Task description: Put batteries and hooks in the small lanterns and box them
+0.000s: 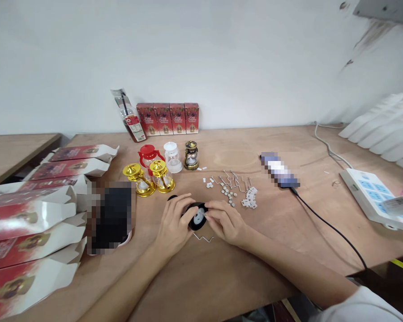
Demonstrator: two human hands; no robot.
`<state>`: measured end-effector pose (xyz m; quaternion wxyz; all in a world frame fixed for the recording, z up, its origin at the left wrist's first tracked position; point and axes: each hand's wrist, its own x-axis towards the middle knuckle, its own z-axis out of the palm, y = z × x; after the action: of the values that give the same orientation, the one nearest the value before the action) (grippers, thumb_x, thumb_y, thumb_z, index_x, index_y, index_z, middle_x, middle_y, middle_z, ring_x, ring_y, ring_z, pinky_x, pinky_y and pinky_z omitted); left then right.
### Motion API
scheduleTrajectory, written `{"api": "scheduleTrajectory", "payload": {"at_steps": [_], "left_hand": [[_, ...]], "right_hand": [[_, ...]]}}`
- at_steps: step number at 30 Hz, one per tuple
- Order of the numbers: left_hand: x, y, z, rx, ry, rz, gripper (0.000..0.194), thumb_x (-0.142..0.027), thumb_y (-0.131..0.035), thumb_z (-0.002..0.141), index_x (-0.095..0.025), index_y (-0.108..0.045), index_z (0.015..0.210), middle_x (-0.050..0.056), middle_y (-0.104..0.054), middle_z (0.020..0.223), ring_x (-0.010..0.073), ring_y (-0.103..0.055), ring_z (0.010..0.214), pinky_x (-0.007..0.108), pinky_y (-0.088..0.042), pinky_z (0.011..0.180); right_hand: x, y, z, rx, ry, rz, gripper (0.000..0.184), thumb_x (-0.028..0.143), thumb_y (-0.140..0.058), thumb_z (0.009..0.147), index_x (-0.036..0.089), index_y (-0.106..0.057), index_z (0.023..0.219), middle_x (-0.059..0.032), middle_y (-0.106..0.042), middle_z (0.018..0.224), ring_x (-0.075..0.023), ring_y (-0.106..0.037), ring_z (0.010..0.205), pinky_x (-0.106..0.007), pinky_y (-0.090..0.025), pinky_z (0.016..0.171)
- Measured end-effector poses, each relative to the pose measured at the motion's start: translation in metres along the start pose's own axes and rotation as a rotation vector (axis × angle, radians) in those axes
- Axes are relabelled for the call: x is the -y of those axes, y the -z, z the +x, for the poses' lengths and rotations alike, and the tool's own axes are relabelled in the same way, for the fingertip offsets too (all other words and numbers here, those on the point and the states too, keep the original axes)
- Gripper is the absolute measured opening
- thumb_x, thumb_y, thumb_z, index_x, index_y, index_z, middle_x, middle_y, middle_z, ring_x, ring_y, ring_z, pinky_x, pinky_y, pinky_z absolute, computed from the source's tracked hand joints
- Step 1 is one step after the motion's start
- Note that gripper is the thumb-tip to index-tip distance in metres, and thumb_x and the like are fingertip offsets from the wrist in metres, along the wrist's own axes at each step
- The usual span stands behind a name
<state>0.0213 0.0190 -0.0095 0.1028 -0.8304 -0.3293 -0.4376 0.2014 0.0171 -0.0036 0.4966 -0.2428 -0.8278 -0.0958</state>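
Observation:
My left hand [176, 219] is wrapped round a small black lantern [195, 227], tipped so its round base with a pale grey disc inside faces me. The fingers of my right hand [226, 220] are pinched together at the base's right edge; what they hold, if anything, is too small to make out. Just below lies a bent metal wire [204, 238]. To the right are more bent wires [234, 179], several button cells [229, 194] and white plastic pieces [250, 197]. Finished-looking lanterns stand behind: gold [163, 176], red [149, 154], white [173, 157] and bronze [191, 156].
Red printed boxes [16, 255] with open flaps pile up on the left, beside a dark phone [113, 217]. Four-sided red boxes [177, 118] and a bottle [132, 123] stand by the wall. A cabled phone [279, 170] and a power strip [372, 192] lie right.

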Motion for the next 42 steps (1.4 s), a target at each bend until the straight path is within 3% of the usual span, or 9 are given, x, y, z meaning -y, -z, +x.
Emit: {"api": "scheduleTrajectory", "payload": {"at_steps": [17,22,25,28,33,35,37,39,42], "left_hand": [[0.000,0.001,-0.002,-0.007,-0.040,0.022,0.033,-0.016,-0.050,0.087,-0.019,-0.047,0.120,0.012,-0.064,0.099,0.0269,-0.059,0.105,0.042,-0.050,0.081],[-0.003,0.005,0.002,-0.008,-0.138,0.075,0.029,-0.009,-0.049,0.086,-0.016,-0.050,0.114,0.013,-0.065,0.098,0.0280,-0.057,0.108,0.044,-0.049,0.083],[0.001,0.010,0.005,-0.016,-0.159,0.075,0.027,-0.010,-0.053,0.085,-0.016,-0.050,0.111,0.013,-0.064,0.098,0.0283,-0.057,0.107,0.044,-0.049,0.083],[0.010,0.016,0.005,-0.094,-0.001,0.108,0.032,-0.024,-0.063,0.082,-0.020,-0.050,0.111,0.009,-0.064,0.097,0.0278,-0.058,0.102,0.045,-0.048,0.083],[0.015,0.014,0.003,-0.270,0.550,0.003,0.053,-0.034,-0.080,0.063,-0.020,-0.049,0.105,0.004,-0.056,0.098,0.0208,-0.059,0.087,0.037,-0.049,0.076],[0.013,0.009,0.004,-0.345,0.699,-0.132,0.059,-0.034,-0.080,0.061,-0.020,-0.045,0.106,0.004,-0.051,0.102,0.0184,-0.059,0.089,0.033,-0.050,0.076],[0.010,0.005,0.006,-0.360,0.799,-0.230,0.058,-0.034,-0.078,0.062,-0.020,-0.043,0.107,0.003,-0.050,0.102,0.0172,-0.058,0.090,0.031,-0.050,0.077],[0.009,0.003,0.009,-0.326,0.887,-0.315,0.054,-0.035,-0.075,0.066,-0.021,-0.045,0.108,0.003,-0.053,0.101,0.0166,-0.058,0.091,0.031,-0.050,0.079],[0.008,0.006,0.013,-0.284,1.018,-0.415,0.043,-0.038,-0.069,0.072,-0.021,-0.051,0.108,0.002,-0.057,0.095,0.0151,-0.059,0.084,0.027,-0.051,0.072]], "right_hand": [[0.001,0.001,0.004,0.024,0.107,-0.053,0.016,0.004,-0.053,0.084,0.012,-0.057,0.098,-0.0124,-0.066,0.088,-0.0205,-0.065,0.085,-0.031,-0.058,0.069],[0.001,0.002,0.001,-0.004,-0.032,0.021,0.012,0.007,-0.051,0.088,0.015,-0.057,0.094,-0.0102,-0.063,0.089,-0.0166,-0.064,0.083,-0.028,-0.057,0.070],[-0.001,0.003,-0.002,-0.025,-0.165,0.104,0.006,0.019,-0.052,0.092,0.018,-0.052,0.098,-0.0116,-0.060,0.101,-0.0157,-0.064,0.086,-0.030,-0.056,0.075],[0.000,0.002,-0.004,0.033,-0.310,0.130,0.030,0.039,-0.054,0.090,0.017,-0.046,0.109,-0.0149,-0.057,0.110,-0.0221,-0.061,0.097,-0.039,-0.054,0.081],[0.016,-0.002,-0.007,0.463,-0.356,-0.185,0.077,0.070,-0.059,0.071,0.008,-0.051,0.117,-0.0206,-0.060,0.100,-0.0350,-0.056,0.091,-0.053,-0.049,0.076],[0.020,-0.003,-0.008,0.554,-0.355,-0.220,0.077,0.065,-0.064,0.069,0.007,-0.050,0.119,-0.0203,-0.061,0.098,-0.0344,-0.055,0.088,-0.052,-0.050,0.074],[0.020,-0.003,-0.008,0.583,-0.353,-0.189,0.065,0.049,-0.067,0.074,0.007,-0.048,0.121,-0.0190,-0.062,0.098,-0.0324,-0.057,0.086,-0.049,-0.051,0.073],[0.016,-0.002,-0.008,0.555,-0.342,-0.127,0.055,0.034,-0.065,0.077,0.008,-0.046,0.122,-0.0180,-0.063,0.100,-0.0310,-0.059,0.087,-0.046,-0.053,0.073],[0.008,0.001,-0.008,0.411,-0.364,0.002,0.055,0.028,-0.062,0.078,0.011,-0.041,0.126,-0.0167,-0.064,0.107,-0.0286,-0.064,0.094,-0.042,-0.056,0.076]]}}
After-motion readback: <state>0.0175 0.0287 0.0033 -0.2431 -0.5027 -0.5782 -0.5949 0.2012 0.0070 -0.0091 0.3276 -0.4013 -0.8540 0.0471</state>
